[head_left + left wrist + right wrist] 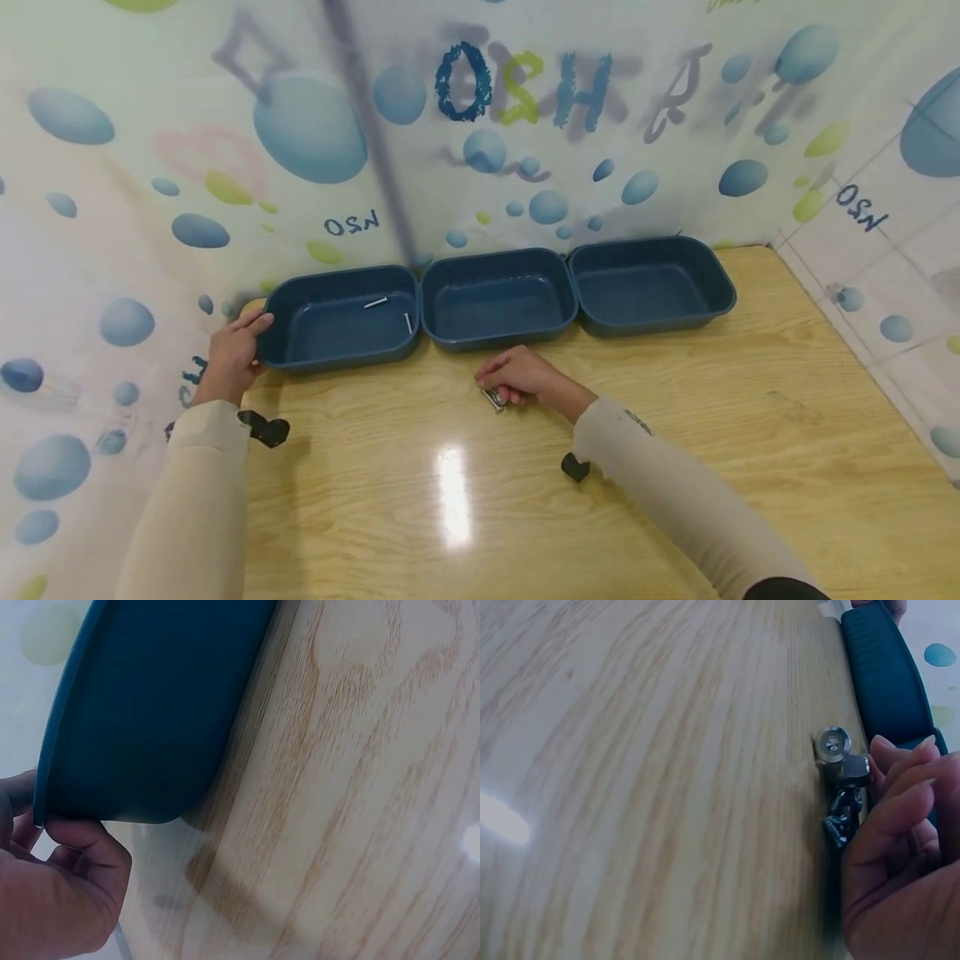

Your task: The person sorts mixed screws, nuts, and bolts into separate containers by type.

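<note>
My left hand (234,354) grips the outer left end of the left blue bin (337,362), thumb over the rim; in the left wrist view the fingers (90,844) pinch that rim. Two silver screws (377,302) lie inside this bin. My right hand (521,375) is low over the table in front of the middle bin (498,340), fingers bent at a small cluster of metal fasteners (493,401). In the right wrist view the cluster shows a round bolt head (832,744), a hex nut (853,771) and a threaded screw (837,829) beside the fingers. I cannot tell whether they pinch one.
A third blue bin (652,321) stands at the right end of the row. The three bins sit side by side on the wooden table (375,500), against a wall covering (487,208) printed with blue and green spots. Another covered wall rises on the right.
</note>
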The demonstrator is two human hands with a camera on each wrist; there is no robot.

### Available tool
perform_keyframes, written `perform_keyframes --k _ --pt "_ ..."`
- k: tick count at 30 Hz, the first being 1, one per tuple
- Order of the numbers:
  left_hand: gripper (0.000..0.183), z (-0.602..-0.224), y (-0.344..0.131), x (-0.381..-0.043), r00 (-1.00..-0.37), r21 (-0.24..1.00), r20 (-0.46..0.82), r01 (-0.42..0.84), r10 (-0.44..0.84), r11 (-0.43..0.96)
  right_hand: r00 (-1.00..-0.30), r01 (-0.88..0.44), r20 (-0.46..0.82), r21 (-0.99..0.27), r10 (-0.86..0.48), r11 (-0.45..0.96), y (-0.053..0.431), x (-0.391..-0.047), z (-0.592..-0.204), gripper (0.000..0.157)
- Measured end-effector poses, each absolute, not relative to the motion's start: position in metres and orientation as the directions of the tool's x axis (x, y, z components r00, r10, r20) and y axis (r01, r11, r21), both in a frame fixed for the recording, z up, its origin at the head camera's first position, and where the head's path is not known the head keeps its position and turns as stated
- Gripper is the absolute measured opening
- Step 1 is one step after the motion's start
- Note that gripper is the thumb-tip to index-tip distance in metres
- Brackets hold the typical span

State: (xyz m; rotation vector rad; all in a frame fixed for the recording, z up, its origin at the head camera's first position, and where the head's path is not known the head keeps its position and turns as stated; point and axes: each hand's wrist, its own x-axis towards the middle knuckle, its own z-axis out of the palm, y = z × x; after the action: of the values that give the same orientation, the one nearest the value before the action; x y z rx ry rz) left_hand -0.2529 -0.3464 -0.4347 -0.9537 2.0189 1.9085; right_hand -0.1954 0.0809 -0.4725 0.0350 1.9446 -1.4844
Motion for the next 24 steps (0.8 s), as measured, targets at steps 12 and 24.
perform_keyframes --k 12,24 --pt "0.062 -0.432 -0.3446 -0.2556 -0.768 0.818 -0.558 -0.573 -0.315 -0.052 -0.779 0.389 -0.528 -0.83 -0.338 0.4 0.0806 -0.1957 -0.4744 0.017" --pt "0.063 -0.4348 -0.3458 -0.2547 -0.766 0.816 -0.563 -0.575 -0.31 -0.061 -0.798 0.258 -0.503 -0.783 -0.332 0.567 0.0727 -0.1942 -0.4723 0.013"
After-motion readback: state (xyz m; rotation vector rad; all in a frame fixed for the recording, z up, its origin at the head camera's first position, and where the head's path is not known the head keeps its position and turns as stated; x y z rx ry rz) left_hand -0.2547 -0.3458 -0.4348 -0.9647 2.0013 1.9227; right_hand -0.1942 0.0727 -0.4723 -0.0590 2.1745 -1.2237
